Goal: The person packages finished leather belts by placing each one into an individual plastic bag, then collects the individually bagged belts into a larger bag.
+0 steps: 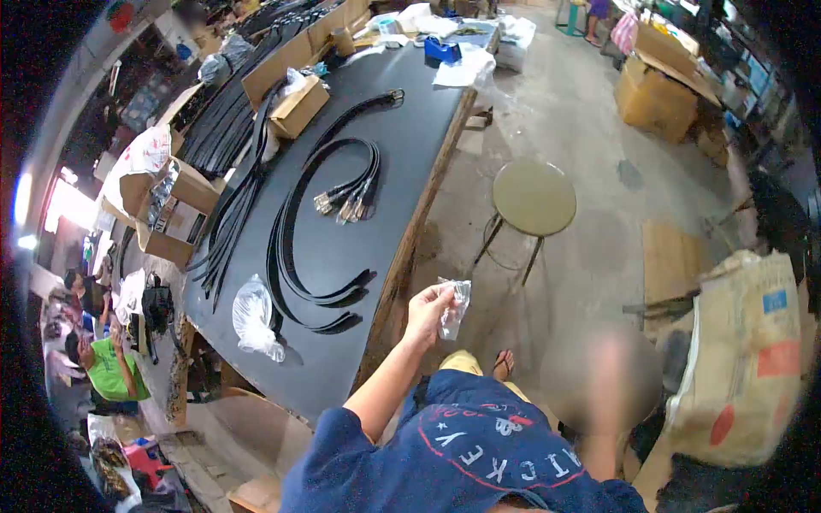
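Note:
My left hand (428,313) is closed, thumb and fingers pinching a small clear plastic bag (456,312) in front of my body, beside the table's near edge. Off to the right, over a round blurred patch, my right hand (609,363) is smeared and its fingers do not show. On the dark table (393,141) lie several black belts (286,222) in a curved bundle, with metal buckles (349,205) gathered at one end. A larger clear plastic bag (255,316) with whitish contents sits at the table's near left.
A round stool (534,198) stands on the floor right of the table. Open cardboard boxes (167,214) and hanging black straps (244,197) line the left side. A blue tape dispenser (441,51) is at the far end; a big sack (742,359) stands right.

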`<state>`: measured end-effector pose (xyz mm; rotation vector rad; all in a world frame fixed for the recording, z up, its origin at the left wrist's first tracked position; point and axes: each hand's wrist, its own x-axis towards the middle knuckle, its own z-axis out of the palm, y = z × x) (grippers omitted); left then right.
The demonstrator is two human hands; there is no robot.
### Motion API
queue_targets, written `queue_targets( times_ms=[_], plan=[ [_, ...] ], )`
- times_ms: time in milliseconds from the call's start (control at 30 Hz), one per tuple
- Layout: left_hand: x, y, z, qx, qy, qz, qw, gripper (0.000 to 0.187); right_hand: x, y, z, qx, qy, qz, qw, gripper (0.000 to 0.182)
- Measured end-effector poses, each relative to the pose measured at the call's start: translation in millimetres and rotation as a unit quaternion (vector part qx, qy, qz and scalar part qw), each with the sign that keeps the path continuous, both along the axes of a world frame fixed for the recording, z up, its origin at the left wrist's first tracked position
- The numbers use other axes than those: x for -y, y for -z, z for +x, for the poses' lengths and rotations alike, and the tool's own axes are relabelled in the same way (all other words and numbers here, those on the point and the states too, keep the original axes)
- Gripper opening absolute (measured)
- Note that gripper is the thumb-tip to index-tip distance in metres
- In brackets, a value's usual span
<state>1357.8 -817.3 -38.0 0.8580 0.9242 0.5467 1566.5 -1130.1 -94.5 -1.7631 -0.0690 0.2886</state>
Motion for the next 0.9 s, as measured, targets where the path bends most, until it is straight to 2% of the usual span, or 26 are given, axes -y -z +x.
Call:
queue_targets(
  times_ms=[33,100,167,200,233,267,333,367,433,533,567,667,733,833,900],
  plan=[
    [-5.4,4.7,6.3,-0.006,0.018,-0.01,1.0,0.018,-9.9,-1.8,20.0,0.029,-0.054,-0.024,0.998,0.021],
    [-17.4,11.9,19.9,-0.01,0.023,-0.024,0.999,0.017,-42.3,3.9,61.0,0.005,-0.078,-0.019,0.997,0.019],
    [-36.5,17.4,35.0,0.01,-0.04,-0.007,0.999,0.018,-88.6,4.7,92.2,0.017,-0.111,-0.008,0.994,0.015],
    [-47.1,6.1,43.4,-0.006,-0.069,-0.034,0.997,0.019,-115.2,-5.4,102.9,0.02,-0.166,-0.001,0.986,0.013],
    [-60.9,-3.3,51.2,-0.007,-0.091,-0.055,0.994,0.018,-146.7,-16.1,112.9,-0.022,-0.188,0.013,0.982,0.014],
    [-77.3,10.8,56.5,0.019,-0.115,-0.043,0.992,0.017,-178.1,-23.9,122.1,-0.063,-0.209,0.025,0.976,0.016],
    [-111.9,21.0,74.9,0.028,-0.156,-0.02,0.987,0.012,-241.9,-20.5,144.0,-0.05,-0.273,0.051,0.959,0.019],
    [-131.8,23.4,84.9,0.053,-0.153,-0.013,0.987,0.009,-275.6,-39.5,151.1,-0.064,-0.325,0.024,0.943,0.022],
    [-175.5,33.9,110.7,0.062,-0.148,0.016,0.987,0.009,-343.0,-49.2,166.1,-0.051,-0.383,0.086,0.919,0.025],
    [-245.1,45.4,162.5,0.052,-0.153,0.056,0.985,0.01,-445.0,-58.6,180.5,-0.053,-0.4,0.13,0.906,0.027],
    [-268.9,45.9,180.8,0.033,-0.164,0.054,0.984,0.011,-476.1,-50.1,190.1,-0.042,-0.395,0.083,0.914,0.027],
    [-335.6,33.8,231.8,0.021,-0.147,0.078,0.986,0.015,-570.3,-69.8,209.9,-0.06,-0.427,0.05,0.901,0.031],
    [-371.3,39.8,252.5,0.025,-0.144,0.109,0.983,0.014,-639.3,-80.0,220.0,0.154,-0.426,0.034,0.891,0.037],
    [-402.1,52.1,263.0,-0.022,-0.153,0.137,0.978,0.013,-728.7,-100.0,234.9,0.117,-0.44,0.036,0.89,0.04],
    [-409.4,65.6,259.2,-0.037,-0.157,0.116,0.98,0.011,-784.0,-84.4,253.9,0.114,-0.467,0.06,0.875,0.041]
  ],
)
